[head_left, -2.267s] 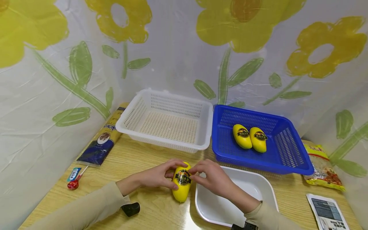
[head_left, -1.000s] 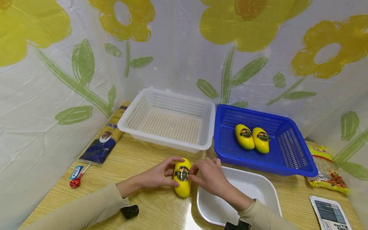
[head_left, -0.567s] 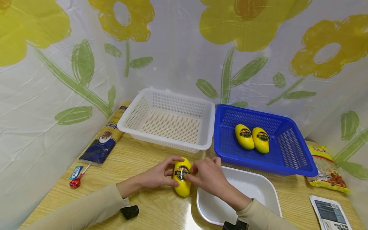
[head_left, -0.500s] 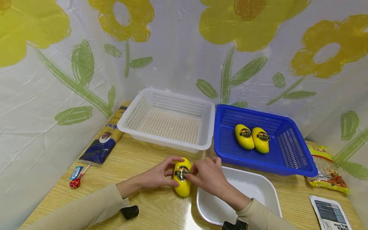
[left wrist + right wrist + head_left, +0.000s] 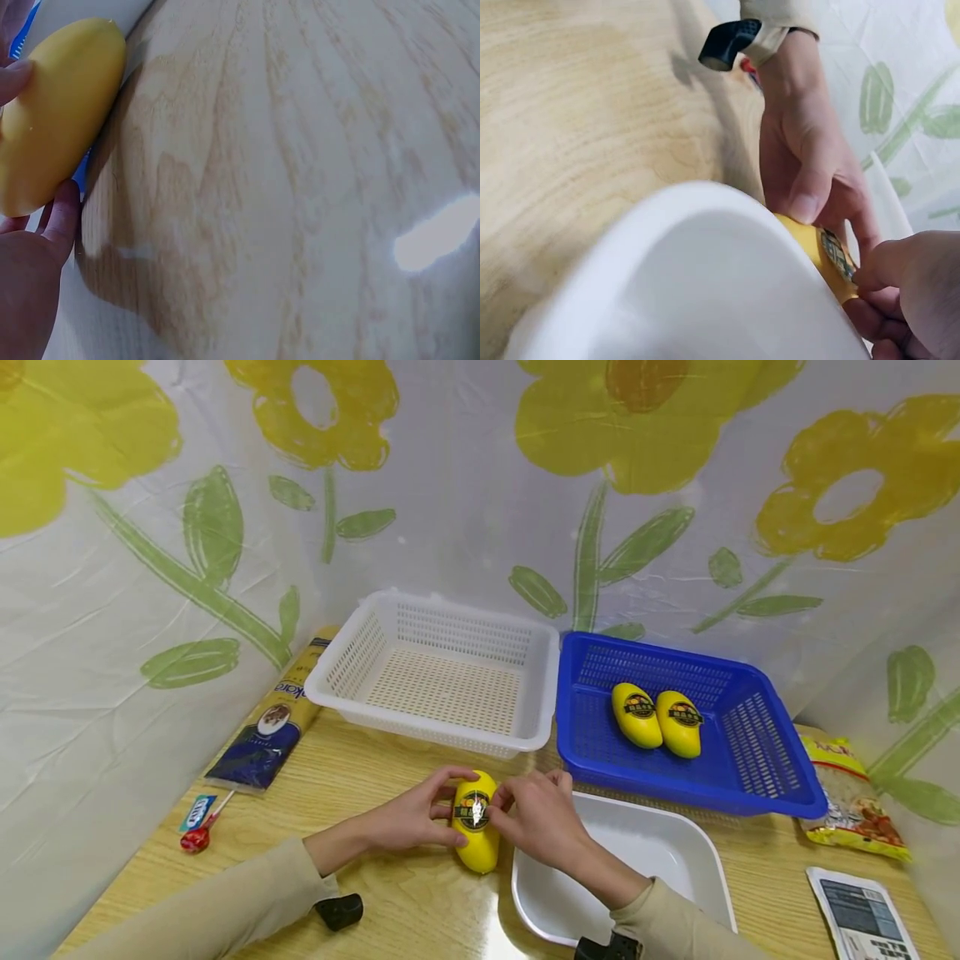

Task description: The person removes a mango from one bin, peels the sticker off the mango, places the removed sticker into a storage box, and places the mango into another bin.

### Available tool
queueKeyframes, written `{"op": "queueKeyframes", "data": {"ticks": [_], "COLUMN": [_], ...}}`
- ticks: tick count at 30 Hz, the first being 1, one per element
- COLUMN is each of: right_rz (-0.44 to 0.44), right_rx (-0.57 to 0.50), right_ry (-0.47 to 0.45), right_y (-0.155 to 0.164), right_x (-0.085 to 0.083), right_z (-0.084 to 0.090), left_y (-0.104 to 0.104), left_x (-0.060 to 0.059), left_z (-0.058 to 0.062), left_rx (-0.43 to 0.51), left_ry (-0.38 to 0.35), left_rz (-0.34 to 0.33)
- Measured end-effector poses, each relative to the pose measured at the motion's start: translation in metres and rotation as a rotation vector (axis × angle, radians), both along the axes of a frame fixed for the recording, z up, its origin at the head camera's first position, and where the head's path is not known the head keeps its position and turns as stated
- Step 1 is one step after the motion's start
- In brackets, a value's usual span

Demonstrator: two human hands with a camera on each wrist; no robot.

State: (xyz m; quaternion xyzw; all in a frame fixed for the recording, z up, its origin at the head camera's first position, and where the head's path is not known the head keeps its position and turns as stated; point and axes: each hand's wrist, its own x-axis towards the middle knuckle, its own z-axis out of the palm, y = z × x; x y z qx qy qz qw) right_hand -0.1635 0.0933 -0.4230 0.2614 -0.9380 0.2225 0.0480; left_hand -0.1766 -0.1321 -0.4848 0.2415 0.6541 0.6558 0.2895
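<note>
A yellow mango (image 5: 477, 853) with a black oval sticker (image 5: 471, 811) stands lengthwise on the table, in front of the white basket. My left hand (image 5: 408, 816) grips it from the left, its thumb low on the near side and its fingers near the top. My right hand (image 5: 542, 820) is at the mango's right side, with thumb and forefinger curled in a pinch at the sticker's right edge. Up close in the right wrist view, the fingertips cover that edge of the sticker (image 5: 838, 253). The left wrist view shows the mango's plain underside (image 5: 60, 112).
Two stickered mangoes (image 5: 637, 717) lie in a blue basket (image 5: 757, 693) at back right. Left of it stands a white basket (image 5: 442, 735). A white tray (image 5: 525, 893) sits under my right forearm. A pasta bag (image 5: 262, 735) and lollipop (image 5: 197, 838) lie left, packets (image 5: 862, 910) right.
The right fingertips have shifted slightly along the sticker's right edge and now sit a little right of where they were half a second ago. The left hand keeps its grip; the mango has barely moved.
</note>
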Motion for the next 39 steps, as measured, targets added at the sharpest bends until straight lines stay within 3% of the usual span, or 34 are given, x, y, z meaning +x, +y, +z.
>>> {"op": "queueKeyframes", "data": {"ticks": [10,19,22,30,35,39], "right_rz": [0.005,0.062,0.069,0.060,0.088,0.099], "right_rx": [0.090,0.039,0.027,-0.006,-0.119,-0.270], "right_ry": [0.001,-0.078,-0.067,0.046,0.113,-0.013], "right_y": [0.002,-0.001,0.000,0.001,0.002,0.012], "right_x": [-0.006,-0.006,-0.006,0.002,0.006,0.006], "right_z": [0.001,-0.003,-0.005,-0.004,0.017,0.033], "left_y": [0.000,0.002,0.004,0.016,0.015,0.013], "left_x": [0.000,0.004,0.005,0.009,0.007,0.005], "left_z": [0.000,0.000,0.001,0.005,0.008,0.007], "left_rx": [-0.001,-0.010,-0.029,-0.112,-0.125,-0.136], "left_ry": [-0.017,-0.010,0.001,0.049,0.049,0.051], "left_rz": [0.002,-0.004,-0.003,0.075,0.104,0.115]}}
